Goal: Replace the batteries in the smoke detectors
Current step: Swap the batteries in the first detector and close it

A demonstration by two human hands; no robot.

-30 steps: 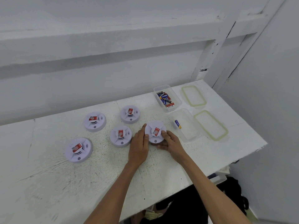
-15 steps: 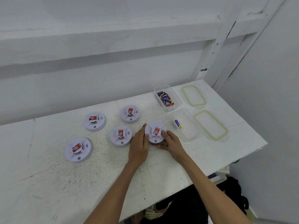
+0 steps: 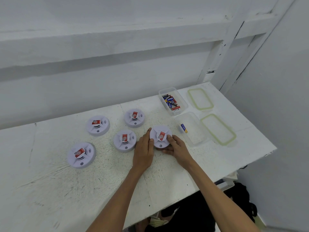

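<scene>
Hands unmoved on the rightmost smoke detector

Nothing has visibly moved over the last second: both hands keep the same hold on the same white round plastic smoke detector. It has a red label on top and lies on the white speckled bench, just left of the boxes. The left hand lies with straight fingers pressed together against the detector's left rim, its thumb tip touching the top. The right hand grips the near right edge, with its thumb on top just beside the red label and its fingers curled along the near rim.

Four more detectors of the same kind lie further left, apart from one another. The near-middle detector is just beside the left hand, the far-middle detector sits behind it, and the far-left detector and near-left detector lie beyond.

At the right, the far clear plastic box holds a heap of blue and red batteries. The near clear plastic box holds a single blue and yellow battery. To the right of each box lies a clear lid with a green seal, the far lid and the near lid
</scene>
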